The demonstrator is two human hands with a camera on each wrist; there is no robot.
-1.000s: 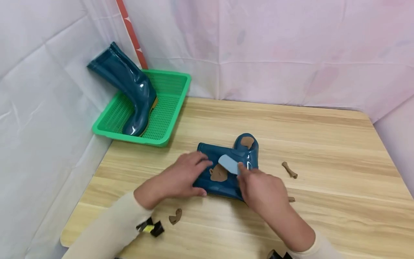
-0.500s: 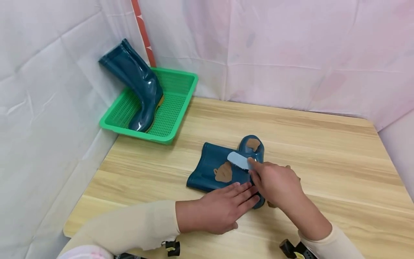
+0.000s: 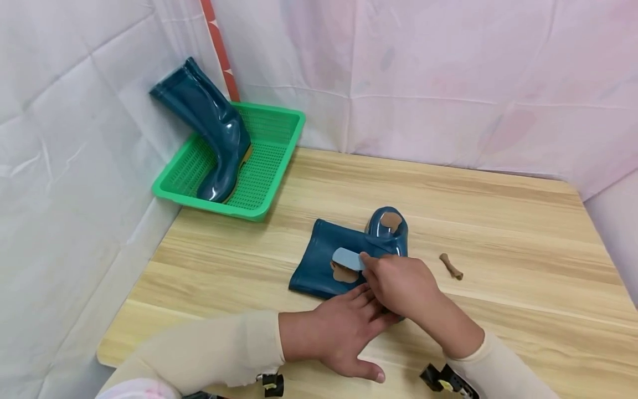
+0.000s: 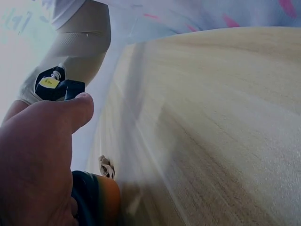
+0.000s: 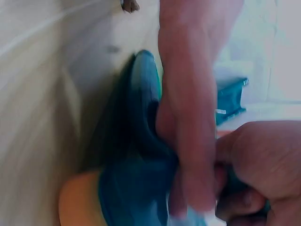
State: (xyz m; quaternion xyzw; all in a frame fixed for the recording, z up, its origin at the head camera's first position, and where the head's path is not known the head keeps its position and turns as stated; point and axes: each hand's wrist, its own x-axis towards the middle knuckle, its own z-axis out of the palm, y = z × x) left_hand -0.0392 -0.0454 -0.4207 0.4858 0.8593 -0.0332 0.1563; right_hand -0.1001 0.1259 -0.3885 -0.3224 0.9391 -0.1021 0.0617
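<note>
Across the near side of the boot (image 3: pixel 319 249), your left hand (image 3: pixel 346 332) lies flat, fingers straight and spread, thumb out over the table (image 3: pixel 473 216); it presses rather than grips. Just beyond, partly over those fingertips, your right hand (image 3: pixel 404 285) curls round the brush (image 3: pixel 349 259), hiding its handle. The head covers part of a brown patch (image 3: pixel 344 274) on the shaft; whether the bristles touch it is hard to tell.

The boot lies on its side under both hands, mouth to their left, toe pointing away from you. It looks like glossy rubber: bendy, moderately light, not fragile, probably slippery if wet. The shaft likely flattens under pressure, so the ankle, where your left hand rests, or the firmer sole should give better hold.

Right of your right hand, a brown scrap (image 3: pixel 451 266) lies on the smooth wood-grain top. Farther off, ahead and left of both hands, a green basket (image 3: pixel 254 215) holds the other boot (image 3: pixel 224 133), leaning; pale cloth (image 3: pixel 448 83) hangs behind.
</note>
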